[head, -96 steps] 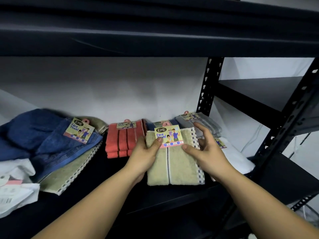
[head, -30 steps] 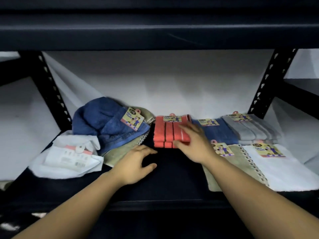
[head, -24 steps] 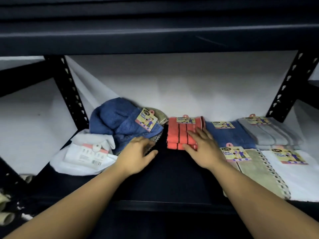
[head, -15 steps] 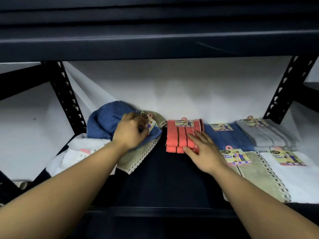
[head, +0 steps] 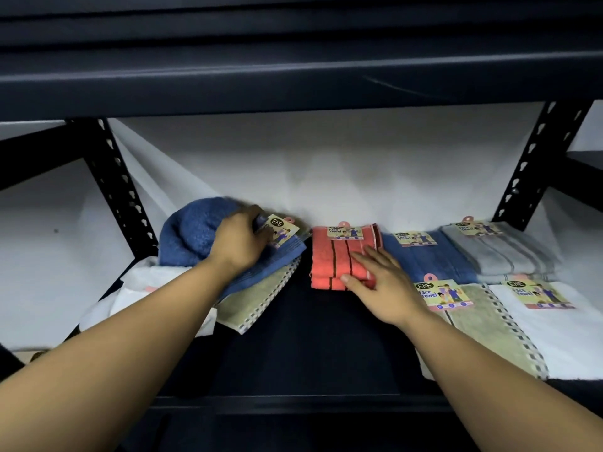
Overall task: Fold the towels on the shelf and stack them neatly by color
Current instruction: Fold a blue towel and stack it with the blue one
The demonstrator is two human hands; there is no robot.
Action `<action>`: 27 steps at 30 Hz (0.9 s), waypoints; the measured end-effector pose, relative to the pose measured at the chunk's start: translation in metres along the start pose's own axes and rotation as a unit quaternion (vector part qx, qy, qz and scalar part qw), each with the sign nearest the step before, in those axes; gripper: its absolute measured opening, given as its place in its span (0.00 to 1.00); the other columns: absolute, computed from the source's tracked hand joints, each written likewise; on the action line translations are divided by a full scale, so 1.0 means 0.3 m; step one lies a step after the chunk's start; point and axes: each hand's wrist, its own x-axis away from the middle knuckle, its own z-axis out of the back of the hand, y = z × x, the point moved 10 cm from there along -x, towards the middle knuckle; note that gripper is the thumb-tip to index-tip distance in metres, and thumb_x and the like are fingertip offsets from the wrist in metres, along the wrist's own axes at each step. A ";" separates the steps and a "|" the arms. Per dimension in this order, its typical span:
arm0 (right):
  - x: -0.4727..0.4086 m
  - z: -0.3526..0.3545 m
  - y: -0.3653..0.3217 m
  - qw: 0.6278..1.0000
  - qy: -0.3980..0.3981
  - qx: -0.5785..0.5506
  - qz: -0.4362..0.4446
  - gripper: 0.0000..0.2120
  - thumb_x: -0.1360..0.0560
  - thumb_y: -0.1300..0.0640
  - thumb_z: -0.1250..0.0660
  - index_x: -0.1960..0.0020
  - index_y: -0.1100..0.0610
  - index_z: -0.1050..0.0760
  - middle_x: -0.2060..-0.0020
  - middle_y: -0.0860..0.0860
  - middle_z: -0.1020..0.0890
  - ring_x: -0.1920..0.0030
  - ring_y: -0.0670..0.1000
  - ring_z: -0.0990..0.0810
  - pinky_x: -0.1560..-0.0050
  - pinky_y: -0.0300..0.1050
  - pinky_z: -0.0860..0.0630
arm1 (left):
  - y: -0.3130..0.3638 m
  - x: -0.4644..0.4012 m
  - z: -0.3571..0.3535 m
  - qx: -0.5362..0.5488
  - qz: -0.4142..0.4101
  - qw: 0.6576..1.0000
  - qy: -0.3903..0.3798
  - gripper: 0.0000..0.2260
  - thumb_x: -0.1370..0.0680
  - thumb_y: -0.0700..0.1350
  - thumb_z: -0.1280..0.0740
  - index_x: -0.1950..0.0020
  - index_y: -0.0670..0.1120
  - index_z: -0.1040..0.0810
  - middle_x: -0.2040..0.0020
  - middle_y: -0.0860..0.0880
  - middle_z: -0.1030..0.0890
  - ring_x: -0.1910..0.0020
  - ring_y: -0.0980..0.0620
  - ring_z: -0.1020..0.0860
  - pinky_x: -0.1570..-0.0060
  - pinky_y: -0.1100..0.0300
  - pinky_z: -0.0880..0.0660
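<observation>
Both arms extended forward. Left hand knuckles up, fingers curled, gripping. Right hand flat, fingers straight, pressing down.

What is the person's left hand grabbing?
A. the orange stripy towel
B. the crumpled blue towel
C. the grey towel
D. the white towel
B: the left hand has its fingers curled on the crumpled blue towel by its tag, while the right hand lies flat on the orange striped towel.
</observation>
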 end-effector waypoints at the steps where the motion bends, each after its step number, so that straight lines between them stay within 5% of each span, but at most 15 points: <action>1: -0.002 0.006 -0.001 1.000 0.001 -0.006 -0.004 0.37 0.25 0.26 0.39 0.21 0.42 0.34 0.19 0.44 0.38 0.18 0.51 0.46 0.19 0.53 0.45 | 0.028 0.008 0.029 0.037 -0.024 0.999 0.008 0.05 0.22 0.46 0.28 0.48 0.48 0.20 0.53 0.49 0.17 0.52 0.46 0.20 0.53 0.54 0.27; 5: -0.024 0.059 -0.100 0.999 0.029 -0.006 0.020 0.44 0.34 0.21 0.36 0.23 0.40 0.32 0.23 0.43 0.30 0.22 0.51 0.38 0.22 0.55 0.38 | 0.135 0.053 0.141 0.164 -0.080 0.983 0.015 0.06 0.23 0.44 0.25 0.48 0.50 0.18 0.51 0.54 0.17 0.51 0.55 0.19 0.48 0.58 0.25; 8: -0.035 0.116 -0.282 0.977 0.035 -0.201 0.064 0.42 0.33 0.36 0.22 0.23 0.41 0.33 0.29 0.39 0.26 0.29 0.42 0.28 0.29 0.43 0.31 | 0.203 0.092 0.172 0.249 -0.093 0.964 -0.025 0.06 0.24 0.43 0.24 0.48 0.47 0.17 0.51 0.51 0.15 0.50 0.52 0.17 0.46 0.59 0.23; 10: -0.045 0.146 -0.373 0.944 0.042 -0.315 0.088 0.31 0.31 0.44 0.20 0.30 0.42 0.26 0.36 0.39 0.19 0.36 0.42 0.20 0.34 0.46 0.24 | 0.237 0.114 0.190 0.301 -0.103 0.947 -0.037 0.06 0.23 0.41 0.25 0.47 0.44 0.17 0.51 0.48 0.13 0.50 0.49 0.16 0.47 0.58 0.21; 13: -0.056 0.186 -0.429 0.929 0.066 -0.350 0.100 0.13 0.30 0.46 0.25 0.48 0.50 0.19 0.53 0.49 0.12 0.50 0.56 0.14 0.47 0.64 0.20 | 0.256 0.139 0.224 0.328 -0.114 0.938 -0.019 0.08 0.23 0.40 0.25 0.45 0.41 0.18 0.50 0.48 0.13 0.50 0.55 0.16 0.48 0.62 0.22; 17: -0.025 0.272 -0.439 0.933 0.121 -0.317 0.119 0.11 0.27 0.44 0.29 0.50 0.49 0.21 0.54 0.49 0.13 0.51 0.57 0.15 0.50 0.64 0.20 | 0.126 0.172 0.189 0.161 -0.087 0.983 -0.014 0.24 0.29 0.57 0.22 0.38 0.50 0.24 0.45 0.57 0.17 0.45 0.58 0.20 0.45 0.60 0.25; 21: 0.044 0.364 -0.402 0.914 0.175 -0.346 0.117 0.03 0.21 0.54 0.28 0.49 0.53 0.20 0.52 0.46 0.13 0.49 0.53 0.15 0.47 0.58 0.19 | -0.091 0.250 0.029 -0.048 -0.075 0.989 -0.115 0.43 0.36 0.80 0.32 0.30 0.54 0.29 0.32 0.50 0.24 0.33 0.46 0.26 0.32 0.44 0.30; 24: 0.106 0.404 -0.366 0.910 0.212 -0.338 0.111 0.04 0.20 0.54 0.28 0.52 0.51 0.21 0.56 0.40 0.15 0.54 0.43 0.17 0.53 0.47 0.20 | -0.167 0.314 -0.051 -0.117 -0.074 0.978 -0.157 0.53 0.39 0.83 0.37 0.20 0.56 0.38 0.19 0.49 0.38 0.18 0.46 0.44 0.23 0.33 0.49; 27: 0.166 0.468 -0.338 0.901 0.257 -0.330 0.112 0.07 0.20 0.58 0.28 0.55 0.51 0.24 0.63 0.33 0.18 0.60 0.34 0.22 0.59 0.32 0.28 | -0.184 0.343 -0.105 -0.150 -0.080 0.969 -0.179 0.54 0.37 0.82 0.36 0.17 0.56 0.45 0.16 0.47 0.48 0.17 0.46 0.53 0.21 0.34 0.55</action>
